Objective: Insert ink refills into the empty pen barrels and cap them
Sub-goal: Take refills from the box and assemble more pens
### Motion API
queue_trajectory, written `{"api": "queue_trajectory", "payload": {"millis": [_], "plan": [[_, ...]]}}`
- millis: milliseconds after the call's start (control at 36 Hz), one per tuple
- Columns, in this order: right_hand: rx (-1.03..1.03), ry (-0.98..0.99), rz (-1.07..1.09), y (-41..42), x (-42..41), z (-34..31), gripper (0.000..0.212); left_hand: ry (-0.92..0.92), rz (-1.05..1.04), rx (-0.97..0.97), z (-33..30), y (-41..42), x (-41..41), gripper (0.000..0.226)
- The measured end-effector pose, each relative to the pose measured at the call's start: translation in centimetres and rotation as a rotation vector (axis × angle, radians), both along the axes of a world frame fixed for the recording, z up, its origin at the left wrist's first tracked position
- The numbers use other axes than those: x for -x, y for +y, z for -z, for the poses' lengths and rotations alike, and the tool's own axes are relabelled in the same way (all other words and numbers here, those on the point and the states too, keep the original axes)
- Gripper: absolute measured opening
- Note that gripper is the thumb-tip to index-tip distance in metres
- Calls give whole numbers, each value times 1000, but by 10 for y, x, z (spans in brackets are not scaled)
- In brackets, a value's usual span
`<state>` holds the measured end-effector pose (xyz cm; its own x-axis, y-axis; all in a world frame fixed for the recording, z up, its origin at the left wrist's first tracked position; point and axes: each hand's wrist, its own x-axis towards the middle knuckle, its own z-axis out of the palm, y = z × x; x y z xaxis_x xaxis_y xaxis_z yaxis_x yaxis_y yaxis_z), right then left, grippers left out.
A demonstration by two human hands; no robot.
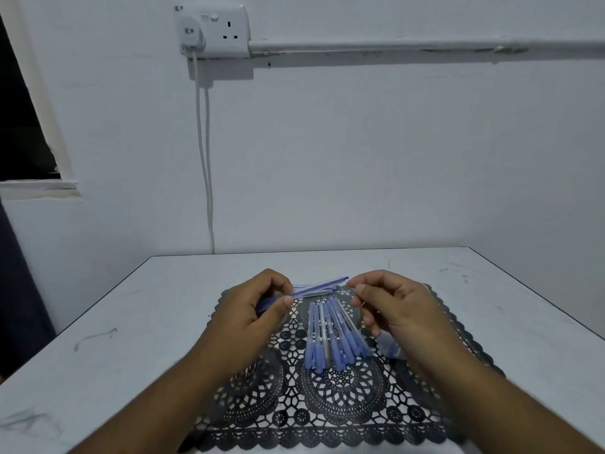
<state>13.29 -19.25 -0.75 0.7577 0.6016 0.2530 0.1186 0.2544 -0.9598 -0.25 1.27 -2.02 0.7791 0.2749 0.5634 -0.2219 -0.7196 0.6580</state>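
Observation:
My left hand grips a clear pen barrel with a blue refill that slants up to the right above the mat. A blue cap shows at the barrel's lower left end, inside my fingers. My right hand hovers just right of the barrel's far tip, its thumb and forefinger pinched close together; whether it holds anything small I cannot tell. Several capped blue pens lie in a loose bundle on the black lace mat between my hands, caps toward me.
The mat lies on a white table against a white wall. A clear plastic wrapper rests on the mat under my right wrist. A socket with hanging cables is on the wall behind the table.

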Motion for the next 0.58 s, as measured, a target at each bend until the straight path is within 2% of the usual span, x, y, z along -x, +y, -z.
{"api": "queue_trajectory", "payload": {"millis": [56, 139, 278, 444, 583], "plan": [[11, -55, 13, -2, -2, -2, 12, 3, -7, -20, -1, 1, 0, 3], [3, -95, 40, -6, -5, -3, 21, 4, -15, -84, 0, 3, 1, 4], [-25, -206, 66, -8, -6, -4, 9, 7, -19, -119, 0, 3, 1, 9], [49, -328, 65, -11, -1, -2, 12, 10, -16, -156, 0, 2, 2, 3], [59, -389, 103, -11, 0, -3, 12, 16, -15, -170, -2, 0, 3, 11]]}}
